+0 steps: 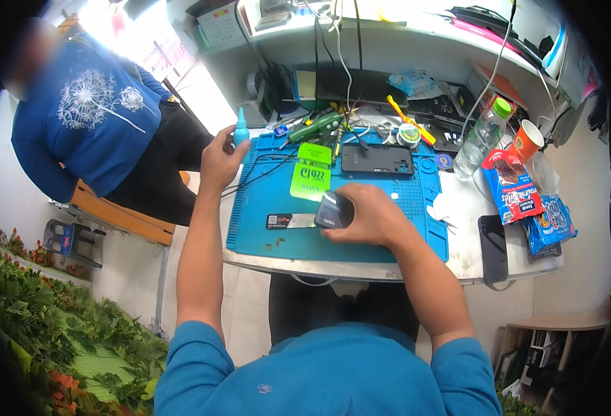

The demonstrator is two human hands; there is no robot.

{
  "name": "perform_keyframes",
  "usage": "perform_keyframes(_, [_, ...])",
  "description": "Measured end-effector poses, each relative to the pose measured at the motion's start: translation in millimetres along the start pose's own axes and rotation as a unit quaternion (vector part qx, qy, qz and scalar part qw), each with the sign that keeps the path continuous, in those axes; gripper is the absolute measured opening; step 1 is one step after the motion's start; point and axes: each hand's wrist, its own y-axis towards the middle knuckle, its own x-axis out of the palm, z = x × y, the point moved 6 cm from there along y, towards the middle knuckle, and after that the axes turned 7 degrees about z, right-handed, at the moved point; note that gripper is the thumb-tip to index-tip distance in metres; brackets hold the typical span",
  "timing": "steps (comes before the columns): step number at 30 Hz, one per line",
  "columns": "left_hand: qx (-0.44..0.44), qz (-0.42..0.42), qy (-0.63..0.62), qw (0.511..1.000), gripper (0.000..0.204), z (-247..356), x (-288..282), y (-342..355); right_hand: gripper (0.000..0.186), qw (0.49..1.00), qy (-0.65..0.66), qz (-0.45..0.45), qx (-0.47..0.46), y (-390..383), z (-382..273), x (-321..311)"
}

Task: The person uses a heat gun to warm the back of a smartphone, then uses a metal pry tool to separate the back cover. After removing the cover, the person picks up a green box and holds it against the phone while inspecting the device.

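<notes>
At the mat's far left corner, my left hand [221, 161] is closed round the lower part of a small light blue nozzle bottle [241, 129], its tip pointing up. My right hand [369, 216] grips a dark, glossy phone [333, 211], tilted above the middle of the blue repair mat [298, 246]. Just beyond it lies a bright green card [311, 170]. A black phone housing [377, 160] rests farther back on the mat. Partly hidden by the held phone is a flat strip with a black end [278, 221].
Farther back lie a green tool [319, 126], cables and a yellow-orange tool [411, 119]. To the right are a clear bottle [482, 142], an orange cup [525, 141], snack packets [512, 186] and a black phone [493, 247]. A person in a blue top [97, 118] stands at left.
</notes>
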Motion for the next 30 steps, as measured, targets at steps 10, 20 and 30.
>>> perform_keyframes(10, [-0.045,0.030,0.138,0.989,0.058,-65.5,46.5,61.3,0.068,1.000,-0.014,-0.011,-0.024,-2.1,3.2,-0.8])
perform_keyframes(20, [-0.126,0.107,0.099,0.981,0.065,-28.6,4.1,30.0,0.071,0.998,-0.037,-0.005,-0.043,-6.4,-0.8,5.0])
perform_keyframes(30, [-0.368,-0.206,-0.364,0.830,0.032,105.2,59.7,-126.6,0.085,0.984,-0.076,0.053,-0.155,-12.6,-18.4,5.6])
